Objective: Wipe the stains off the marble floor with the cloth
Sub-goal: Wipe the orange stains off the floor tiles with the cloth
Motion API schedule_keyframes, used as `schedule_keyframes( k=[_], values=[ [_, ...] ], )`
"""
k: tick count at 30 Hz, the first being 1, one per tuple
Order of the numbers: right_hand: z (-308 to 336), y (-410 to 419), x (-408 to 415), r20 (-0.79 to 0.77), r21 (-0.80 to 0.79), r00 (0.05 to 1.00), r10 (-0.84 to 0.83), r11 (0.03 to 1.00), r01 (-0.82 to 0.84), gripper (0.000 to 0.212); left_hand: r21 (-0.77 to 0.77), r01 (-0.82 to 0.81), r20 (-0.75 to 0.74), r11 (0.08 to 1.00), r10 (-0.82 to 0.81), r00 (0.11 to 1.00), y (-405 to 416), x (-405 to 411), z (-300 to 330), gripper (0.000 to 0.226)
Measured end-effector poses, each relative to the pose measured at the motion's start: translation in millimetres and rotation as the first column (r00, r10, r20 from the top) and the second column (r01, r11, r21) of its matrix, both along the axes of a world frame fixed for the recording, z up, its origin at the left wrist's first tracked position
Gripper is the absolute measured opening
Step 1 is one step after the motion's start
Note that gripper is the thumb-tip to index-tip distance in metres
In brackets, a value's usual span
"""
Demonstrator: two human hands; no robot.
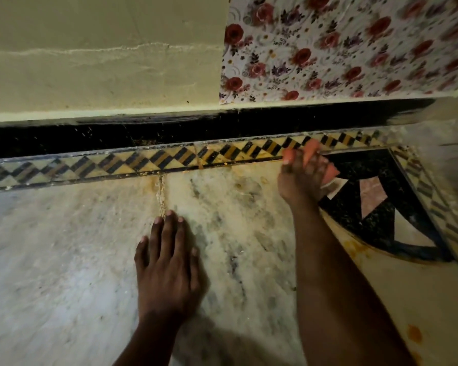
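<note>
Right hand (300,175) around cloth (311,159)

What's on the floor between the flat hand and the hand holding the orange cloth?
Only stained marble floor, yellowish with dark smudges, between left hand and right hand with its cloth; head view.

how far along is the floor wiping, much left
Early to midway, at a guess. Done: the pale marble at the left looks fairly clean. In hand: the right hand presses an orange cloth against the patterned border; the left hand rests flat on the floor. Left: yellow-orange stains along the joint, beside the black inlay and at lower right.
</note>
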State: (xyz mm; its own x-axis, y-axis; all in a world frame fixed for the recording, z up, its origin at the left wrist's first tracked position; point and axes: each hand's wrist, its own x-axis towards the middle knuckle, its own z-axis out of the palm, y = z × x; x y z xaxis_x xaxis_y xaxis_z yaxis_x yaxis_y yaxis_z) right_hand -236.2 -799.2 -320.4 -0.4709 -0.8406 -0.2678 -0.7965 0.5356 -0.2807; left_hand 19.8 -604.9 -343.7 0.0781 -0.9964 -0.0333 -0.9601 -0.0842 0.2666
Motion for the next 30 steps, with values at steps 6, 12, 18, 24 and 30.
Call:
schedule_keyframes(
  k=[6, 12, 18, 24, 30],
  values=[
    [-8, 147, 45, -0.141, -0.017, 0.834, 0.533, 0.841, -0.541, 0.056, 0.001, -0.001, -0.008, 1.000, 0.001, 1.000, 0, 0, 4, 0.069],
    [-7, 96, -53, -0.128, -0.012, 0.991, 0.039, 0.999, -0.041, 0.059, 0.020, 0.028, -0.012, 0.999, -0.028, 1.000, 0, 0, 5, 0.070],
    [-9, 160, -7, -0.167, 0.005, 0.900, 0.402, 0.913, -0.407, 0.061, 0.027, 0.018, -0.017, 0.999, -0.017, 1.000, 1, 1, 10, 0.070],
    [-8, 195, -92, -0.179, 0.022, 0.967, 0.179, 0.984, -0.178, 0.062, 0.010, 0.017, -0.003, 1.000, -0.017, 1.000, 3, 0, 9, 0.069],
    [-8, 130, -65, -0.098, 0.039, 0.990, 0.101, 0.994, -0.097, 0.060, -0.015, 0.031, -0.014, 0.999, -0.031, 0.999, 3, -1, 11, 0.070]
  ],
)
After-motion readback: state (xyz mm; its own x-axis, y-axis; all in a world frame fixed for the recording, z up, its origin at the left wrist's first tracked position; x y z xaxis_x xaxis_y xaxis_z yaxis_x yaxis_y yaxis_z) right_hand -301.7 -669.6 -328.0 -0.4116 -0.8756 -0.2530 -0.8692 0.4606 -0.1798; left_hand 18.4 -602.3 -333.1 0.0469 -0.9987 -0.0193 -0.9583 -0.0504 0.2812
